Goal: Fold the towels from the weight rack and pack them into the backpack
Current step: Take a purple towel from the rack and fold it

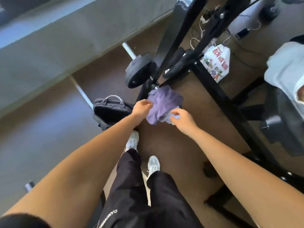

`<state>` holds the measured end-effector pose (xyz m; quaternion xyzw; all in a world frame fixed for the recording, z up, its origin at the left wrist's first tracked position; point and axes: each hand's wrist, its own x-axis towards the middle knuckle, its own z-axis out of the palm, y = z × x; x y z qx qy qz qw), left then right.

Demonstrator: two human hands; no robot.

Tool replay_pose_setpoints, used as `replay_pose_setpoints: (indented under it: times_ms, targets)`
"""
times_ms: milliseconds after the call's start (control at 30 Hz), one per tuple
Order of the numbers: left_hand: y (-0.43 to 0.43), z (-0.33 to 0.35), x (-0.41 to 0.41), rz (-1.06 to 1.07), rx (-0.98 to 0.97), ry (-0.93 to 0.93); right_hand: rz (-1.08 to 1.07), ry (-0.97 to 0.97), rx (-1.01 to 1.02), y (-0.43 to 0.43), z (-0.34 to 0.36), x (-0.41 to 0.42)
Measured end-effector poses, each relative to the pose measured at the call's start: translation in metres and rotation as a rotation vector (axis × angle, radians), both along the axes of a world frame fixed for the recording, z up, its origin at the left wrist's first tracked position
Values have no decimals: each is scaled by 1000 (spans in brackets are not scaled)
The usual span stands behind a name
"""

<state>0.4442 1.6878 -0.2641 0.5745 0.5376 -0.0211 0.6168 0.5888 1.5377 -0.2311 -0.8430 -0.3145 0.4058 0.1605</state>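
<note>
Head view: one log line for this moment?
stage: towel pickup | left hand: pinches purple towel | right hand: pinches its lower edge | fold: none, bunched | backpack: on floor, left of it

Head view, wide and slightly blurred. I note a brown floor (181, 145) under everything. Near its upper middle, a black weight plate (139, 69) sits on a steel bar (129, 50); a second bar (82, 92) lies apart, toward the left. A broad grey surface (57, 38) fills the upper left corner; I cannot tell what it is. White cables (195, 40) trail near the top edge, just above a white bag (215, 63) printed with cartoons and red characters. Right edge: a white garment (286, 68) on another person. Bottom centre: black trousers (131, 186) and two white trainers (153, 163).
</note>
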Motion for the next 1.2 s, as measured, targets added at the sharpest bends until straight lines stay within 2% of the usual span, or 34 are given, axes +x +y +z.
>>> replay_pose_setpoints:
  times_ms: [167, 300, 367, 433, 533, 633, 767, 833, 967, 1200]
  targets:
    - [44, -64, 41, -50, -39, 28, 179, -51, -87, 49, -41, 28]
    - [47, -84, 57, -224, -167, 5, 349, -61, -292, 77, -67, 40]
    - [47, -94, 59, -237, -209, 25, 392, -76, -365, 82, -75, 39]
    - [48, -91, 58, -218, -161, 81, 367, -67, -396, 87, -76, 37]
    - [49, -85, 56, -262, -59, 31, 325, -40, -404, 93, -71, 40]
    - [48, -63, 54, -385, 19, -96, 260, -68, -321, 98, -48, 41]
    - [59, -16, 48, -613, 153, -321, 258, -172, 27, 98, 3, 28]
    - [69, 13, 43, -706, 184, -350, 313, -191, 144, 95, 24, 22]
    - [74, 74, 25, -782, 256, -300, 306, -218, 178, 89, 59, 15]
    - [79, 149, -30, -935, 471, -24, 380, -253, 266, 69, 116, 4]
